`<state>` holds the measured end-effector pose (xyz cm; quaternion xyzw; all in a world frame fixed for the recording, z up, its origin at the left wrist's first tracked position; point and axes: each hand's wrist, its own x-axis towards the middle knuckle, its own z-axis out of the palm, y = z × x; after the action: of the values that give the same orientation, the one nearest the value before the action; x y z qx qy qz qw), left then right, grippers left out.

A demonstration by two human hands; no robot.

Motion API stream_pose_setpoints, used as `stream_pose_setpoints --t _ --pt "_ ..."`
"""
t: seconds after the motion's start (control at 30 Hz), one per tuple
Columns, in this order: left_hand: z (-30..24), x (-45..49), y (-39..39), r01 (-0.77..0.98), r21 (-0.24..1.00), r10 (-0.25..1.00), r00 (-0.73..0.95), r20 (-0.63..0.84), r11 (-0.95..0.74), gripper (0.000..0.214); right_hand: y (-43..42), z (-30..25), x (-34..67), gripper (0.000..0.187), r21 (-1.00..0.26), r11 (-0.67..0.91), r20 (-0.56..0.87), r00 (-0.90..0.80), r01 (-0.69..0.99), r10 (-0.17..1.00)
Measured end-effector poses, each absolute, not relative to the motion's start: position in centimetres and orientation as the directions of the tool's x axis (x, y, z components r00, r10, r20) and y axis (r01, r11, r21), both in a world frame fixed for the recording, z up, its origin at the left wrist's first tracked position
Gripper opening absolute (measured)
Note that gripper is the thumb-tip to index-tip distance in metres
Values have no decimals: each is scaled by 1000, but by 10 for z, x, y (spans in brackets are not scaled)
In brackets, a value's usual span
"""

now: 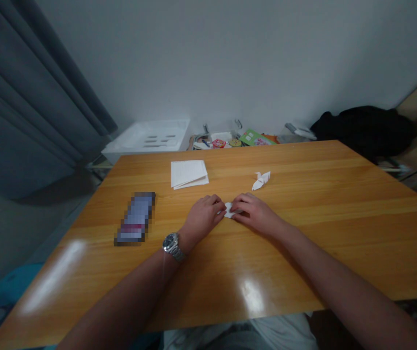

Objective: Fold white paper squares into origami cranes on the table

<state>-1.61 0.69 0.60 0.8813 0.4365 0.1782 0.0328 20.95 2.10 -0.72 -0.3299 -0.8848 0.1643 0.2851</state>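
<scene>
Folded paper point(228, 210) lies on the worktop point(314, 194) between the left hand point(201, 218) and right hand point(255, 214), each grip nearly closed on it, apparently at a folding step that calls for steady creasing pressure.

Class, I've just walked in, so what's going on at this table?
A person is seated at a wooden table, with the left hand and right hand meeting over a small folded piece of white paper, held between their fingers. Just beyond the hands lies a white origami crane. Farther left are a stack of white paper and a phone with its screen blurred. A wristwatch sits on the left wrist.
</scene>
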Motion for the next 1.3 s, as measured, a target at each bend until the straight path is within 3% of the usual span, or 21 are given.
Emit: stream_pose_setpoints --t 0.3,0.63,1.3 --pt "9 -15 6 682 167 699 667 259 -712 20 23 -8 210 7 -499 714 358 -633 491 686" --pt "8 -16 7 659 281 716 655 241 -697 21 20 -5 211 10 -536 701 357 -627 470 693" --pt "-3 -9 9 626 586 855 425 298 -515 4 22 -13 202 6 -696 499 296 -427 517 854"
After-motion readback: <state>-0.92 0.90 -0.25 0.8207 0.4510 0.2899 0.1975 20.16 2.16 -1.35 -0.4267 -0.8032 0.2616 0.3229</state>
